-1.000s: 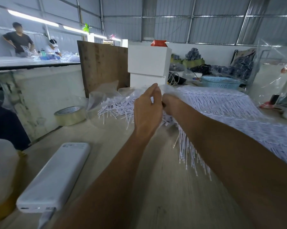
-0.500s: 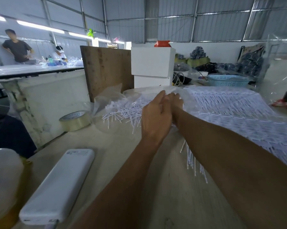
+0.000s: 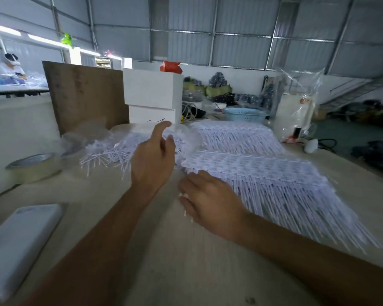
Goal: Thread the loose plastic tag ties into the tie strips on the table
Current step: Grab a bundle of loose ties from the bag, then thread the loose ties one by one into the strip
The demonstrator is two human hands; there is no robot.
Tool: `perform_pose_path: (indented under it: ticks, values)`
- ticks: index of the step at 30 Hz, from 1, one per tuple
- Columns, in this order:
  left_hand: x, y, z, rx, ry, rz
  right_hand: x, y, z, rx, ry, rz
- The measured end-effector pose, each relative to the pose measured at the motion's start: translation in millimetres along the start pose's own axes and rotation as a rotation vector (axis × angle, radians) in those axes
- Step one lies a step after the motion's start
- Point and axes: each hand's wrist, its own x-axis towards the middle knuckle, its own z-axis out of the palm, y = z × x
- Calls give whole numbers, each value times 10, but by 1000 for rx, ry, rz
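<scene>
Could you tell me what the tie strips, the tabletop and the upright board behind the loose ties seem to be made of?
Tie strips: white, thin, flexible plastic, by their fine moulded prongs. Tabletop: pale, matt wood or laminate, with faint grain. Upright board: brown, unfinished plywood or fibreboard, probably; dull and mottled.

Loose white tag ties [image 3: 111,151] heaped left, threaded tie strips [image 3: 252,164] fanned right

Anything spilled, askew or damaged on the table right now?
Nothing looks damaged. The loose tag ties lie in a jumbled heap spilling out of a clear plastic bag, ends pointing every way, unlike the neat tie strips to the right. That fits the job.
</scene>
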Motion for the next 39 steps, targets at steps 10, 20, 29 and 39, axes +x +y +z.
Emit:
perform_pose_path:
  ticks: [10, 20, 29, 39]
  values:
    - [-347, 121, 427, 540, -546, 95, -1131, 1509, -446, -65, 75, 674]
    - [-342, 52, 571, 435, -363, -28, -1597, 2517, -439, -79, 199, 1059]
    - [-317, -90, 666, 377, -421, 92, -1672, 2435, -327, 174, 119, 1145]
    - [-321, -16, 709, 101, -367, 26, -1555, 2411, -416, 865, 658, 1058]
